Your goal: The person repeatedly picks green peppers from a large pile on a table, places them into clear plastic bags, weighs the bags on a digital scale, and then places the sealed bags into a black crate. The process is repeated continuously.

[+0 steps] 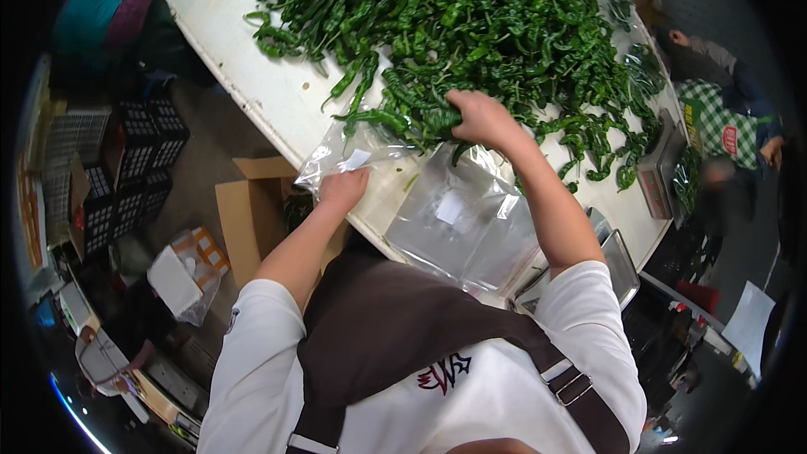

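Wrinkled green peppers [441, 19] form a large heap on the white table [220, 31] before me. My left hand [343, 191] grips a transparent plastic bag [321, 154] at the table's left edge. This bag bears a small white label, and several peppers lie at its mouth or inside it; the film makes this hard to tell. At the near side of the heap, my right hand [482, 116] has its fingers curled around green peppers [441, 120]. Flat transparent bags [454, 221], with a white label showing, lie below it, close to my apron.
An open cardboard box [252, 221] stands below the table's left edge. To the right sit a weighing scale [656, 183] and filled bags of peppers [643, 66]. Metal trays [621, 268] lie by my right elbow. Other people work along both sides. Black crates [132, 170] are stacked at left.
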`<act>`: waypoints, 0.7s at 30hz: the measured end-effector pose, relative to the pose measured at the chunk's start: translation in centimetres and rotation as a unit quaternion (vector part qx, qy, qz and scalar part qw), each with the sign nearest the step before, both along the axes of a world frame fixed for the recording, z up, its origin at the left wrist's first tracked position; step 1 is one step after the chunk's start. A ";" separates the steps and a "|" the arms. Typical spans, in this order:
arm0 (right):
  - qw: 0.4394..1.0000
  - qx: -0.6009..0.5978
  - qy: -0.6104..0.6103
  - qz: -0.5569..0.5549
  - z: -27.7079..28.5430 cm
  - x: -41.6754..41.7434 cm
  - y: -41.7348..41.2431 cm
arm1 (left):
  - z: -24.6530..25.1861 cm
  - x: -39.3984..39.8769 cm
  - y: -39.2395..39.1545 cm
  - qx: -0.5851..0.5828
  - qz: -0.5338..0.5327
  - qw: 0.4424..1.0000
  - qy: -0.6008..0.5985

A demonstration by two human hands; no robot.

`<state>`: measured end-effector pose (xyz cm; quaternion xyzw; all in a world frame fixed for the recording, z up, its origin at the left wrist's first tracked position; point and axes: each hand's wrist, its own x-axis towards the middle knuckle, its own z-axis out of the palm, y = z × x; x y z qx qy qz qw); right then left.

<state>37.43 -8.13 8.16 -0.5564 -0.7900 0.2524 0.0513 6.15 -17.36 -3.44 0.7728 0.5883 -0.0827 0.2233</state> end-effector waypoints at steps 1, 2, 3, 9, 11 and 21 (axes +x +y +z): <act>0.999 0.028 -0.032 0.017 -1.3 -0.9 -1.8 | -0.1 -0.1 -0.1 0.011 0.003 1.000 -0.012; 0.992 0.094 -0.077 0.023 -2.9 -1.5 -3.4 | -0.4 -0.1 0.0 0.024 0.005 0.999 -0.025; 0.979 0.160 -0.121 0.031 -3.9 -2.1 -4.8 | -0.7 -0.2 -0.1 0.036 0.009 0.999 -0.038; 0.975 0.192 -0.106 0.034 -7.2 0.4 -7.9 | -0.1 -0.2 0.1 0.009 0.001 1.000 -0.002; 0.977 0.165 -0.119 0.063 -7.1 1.1 -7.7 | -0.2 -0.1 0.0 0.015 -0.008 1.000 -0.016; 0.955 -0.125 0.206 -0.175 2.7 -3.3 1.0 | 0.1 -0.1 0.2 0.019 -0.003 0.999 -0.033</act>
